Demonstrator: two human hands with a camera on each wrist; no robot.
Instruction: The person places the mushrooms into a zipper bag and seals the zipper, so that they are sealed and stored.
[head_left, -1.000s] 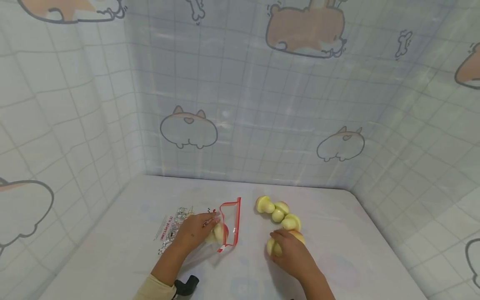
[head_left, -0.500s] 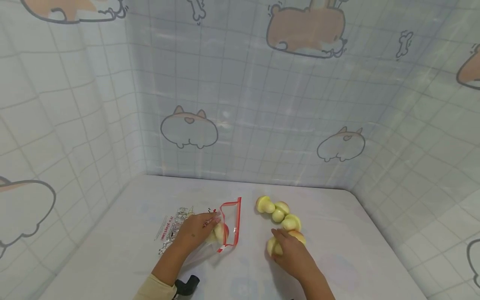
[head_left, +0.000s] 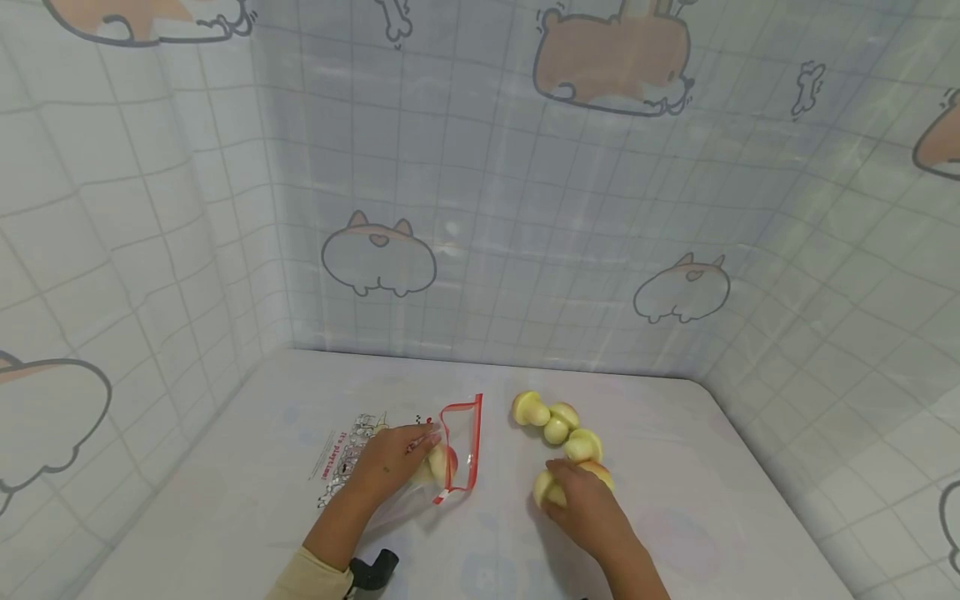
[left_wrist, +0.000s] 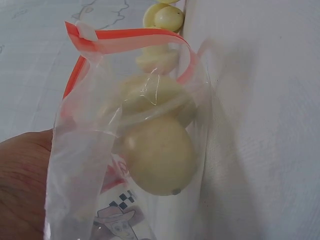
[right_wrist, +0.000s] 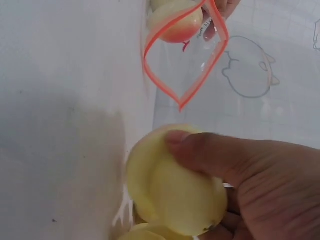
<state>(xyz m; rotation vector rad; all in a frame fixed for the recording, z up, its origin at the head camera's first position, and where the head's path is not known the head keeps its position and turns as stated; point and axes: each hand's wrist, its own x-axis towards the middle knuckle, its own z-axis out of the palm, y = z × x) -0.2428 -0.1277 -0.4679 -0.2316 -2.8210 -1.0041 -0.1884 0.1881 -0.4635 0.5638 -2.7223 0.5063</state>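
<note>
My left hand (head_left: 390,462) grips a clear zip bag (left_wrist: 75,190) near its mouth; part of its fingers is hidden by the plastic. The red-edged mouth (head_left: 474,446) gapes toward the right. Inside lies a pale yellow toy mushroom (left_wrist: 160,155) with a reddish cap. On the right, my right hand (head_left: 588,504) pinches another yellow toy mushroom (right_wrist: 185,195), thumb on its near side, other fingers mostly hidden behind it. A rounded, reddish-topped piece (head_left: 597,472) shows just beyond that hand. Further back, several more toy mushrooms (head_left: 530,409) lie in a slanting row.
A white-covered table (head_left: 487,550) carries everything. Patterned sheeting (head_left: 487,208) rises at the back and on both sides. A black object (head_left: 375,572) is at the left wrist, near the beige sleeve (head_left: 311,577).
The right hand and the mushroom in its grip have shifted very slightly. The left hand and the bag stay in place.
</note>
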